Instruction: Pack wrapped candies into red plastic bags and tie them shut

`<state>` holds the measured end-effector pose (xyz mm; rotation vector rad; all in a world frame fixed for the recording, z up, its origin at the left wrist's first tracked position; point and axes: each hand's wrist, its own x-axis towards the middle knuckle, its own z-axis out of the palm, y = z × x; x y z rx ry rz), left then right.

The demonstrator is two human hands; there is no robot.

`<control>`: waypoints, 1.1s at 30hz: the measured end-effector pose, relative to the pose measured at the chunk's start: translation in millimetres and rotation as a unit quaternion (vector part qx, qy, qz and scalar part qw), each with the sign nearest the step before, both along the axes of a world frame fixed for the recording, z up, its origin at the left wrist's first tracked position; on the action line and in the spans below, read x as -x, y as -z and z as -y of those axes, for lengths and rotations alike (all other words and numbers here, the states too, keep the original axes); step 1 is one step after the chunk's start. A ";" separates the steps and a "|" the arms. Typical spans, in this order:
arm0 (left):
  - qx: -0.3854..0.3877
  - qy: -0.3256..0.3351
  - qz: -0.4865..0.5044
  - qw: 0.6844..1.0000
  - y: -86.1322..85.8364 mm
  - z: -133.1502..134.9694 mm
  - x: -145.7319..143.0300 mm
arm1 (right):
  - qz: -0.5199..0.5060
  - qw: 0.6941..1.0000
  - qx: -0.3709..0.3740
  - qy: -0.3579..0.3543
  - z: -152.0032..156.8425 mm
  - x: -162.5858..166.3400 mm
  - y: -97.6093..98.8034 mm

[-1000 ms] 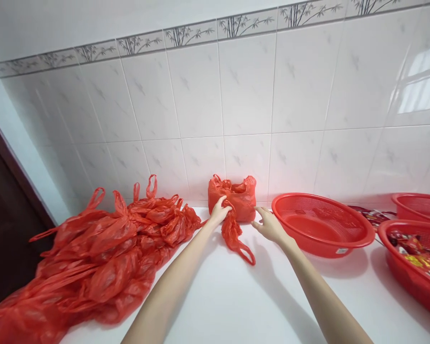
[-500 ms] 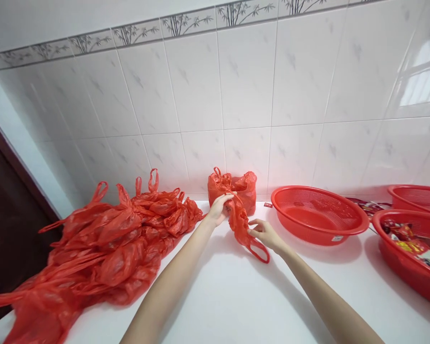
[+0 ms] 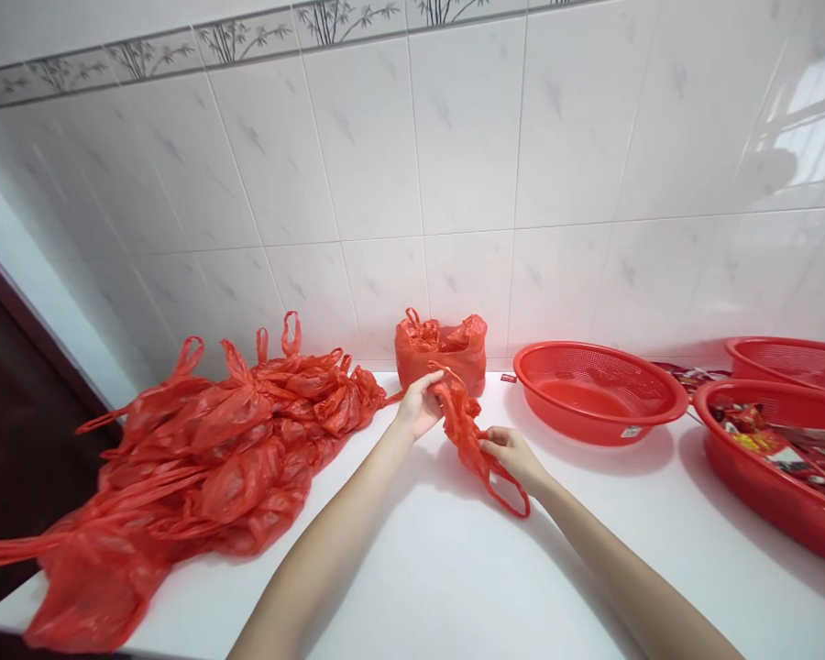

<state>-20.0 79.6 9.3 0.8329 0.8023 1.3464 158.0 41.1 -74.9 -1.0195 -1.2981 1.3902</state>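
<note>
A crumpled red plastic bag is stretched between my two hands above the white counter. My left hand pinches its upper end. My right hand grips the lower part, and a handle loop hangs below it. Just behind, against the tiled wall, stands a filled red bag with its top open.
A large heap of red plastic bags covers the counter's left side up to its edge. An empty red colander basket sits to the right. Further right are two more red baskets, the nearer one holding wrapped packets.
My hands have drawn the loose bag away from the standing bag and toward me. My right hand, open beside it a second ago, now grips it. The view has tilted downward.
</note>
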 end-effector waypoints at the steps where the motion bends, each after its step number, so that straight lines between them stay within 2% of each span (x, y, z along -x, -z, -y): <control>1: -0.002 -0.004 0.002 1.000 -0.5 -0.4 3.5 | -0.022 1.000 0.006 0.021 -0.5 -3.6 0.4; 7: -0.043 -0.062 0.002 0.997 -6.9 -1.2 45.5 | -0.156 0.974 0.024 0.164 -13.9 -42.7 -4.7; 11: -0.068 -0.052 -0.005 0.996 -6.2 6.6 71.2 | -0.209 0.962 0.030 0.172 -15.9 -54.3 -12.4; 14: -0.072 -0.047 -0.044 0.995 2.4 4.3 78.1 | -0.224 0.961 0.030 0.156 -10.6 -50.7 -16.9; 18: -0.051 -0.089 -0.099 0.990 20.2 -13.1 73.2 | -0.223 0.965 0.022 0.139 -3.0 -45.8 -21.8; 20: -0.034 -0.086 -0.127 0.988 28.1 -20.6 68.6 | -0.215 0.968 0.017 0.132 -0.4 -45.3 -23.8; 24: 0.008 -0.018 -0.191 0.981 36.5 -21.4 58.2 | -0.192 0.974 0.007 0.119 2.5 -44.1 -24.3; 27: 0.009 0.025 -0.219 0.975 40.0 -14.3 46.0 | -0.180 0.977 0.004 0.111 3.4 -42.4 -21.7; 29: -0.006 0.020 -0.224 0.974 43.5 -11.3 36.4 | -0.177 0.979 0.007 0.105 3.5 -42.6 -20.2; 33: -0.032 -0.029 -0.193 0.980 54.0 -16.5 27.4 | -0.178 0.978 0.002 0.106 1.7 -49.5 -18.9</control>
